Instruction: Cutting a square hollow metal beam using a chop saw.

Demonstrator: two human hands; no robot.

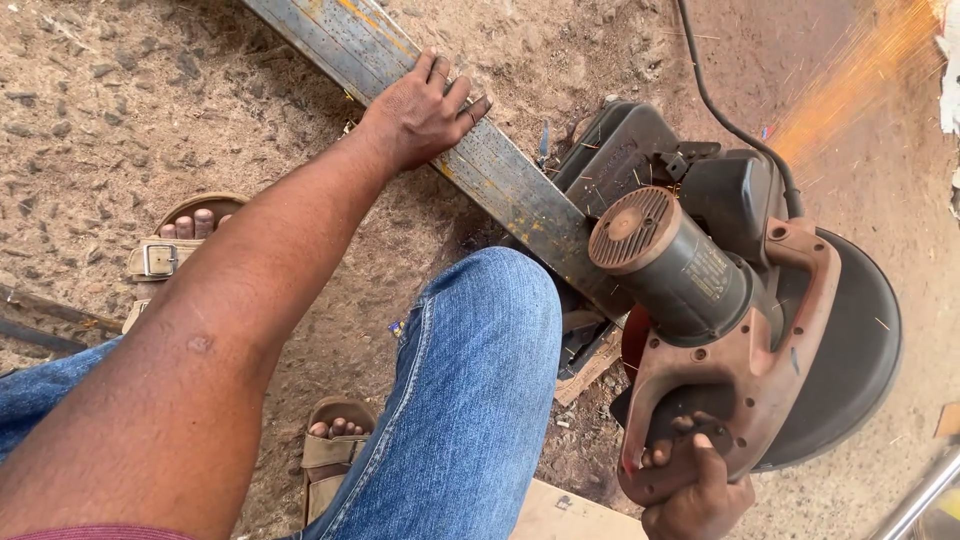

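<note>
Left hand [425, 110] is pressed flat, fingers spread, on top of the steel bar [480, 165], not wrapped round it. Right hand [695, 490] is clamped round the handle of the chop saw [720, 320], w/ the bar running from under the left palm straight into the saw's vise. Sparks [860, 60] spraying out beyond the saw, away from both hands. Risk imo: bar's only held by palm pressure, so if the disc grabs it could kick or twist. Knee [490, 330] and sandalled feet [335, 445] sit close below the right hand, bare skin near hot grit. Power cord [720, 105] runs near the spark path too.
</note>
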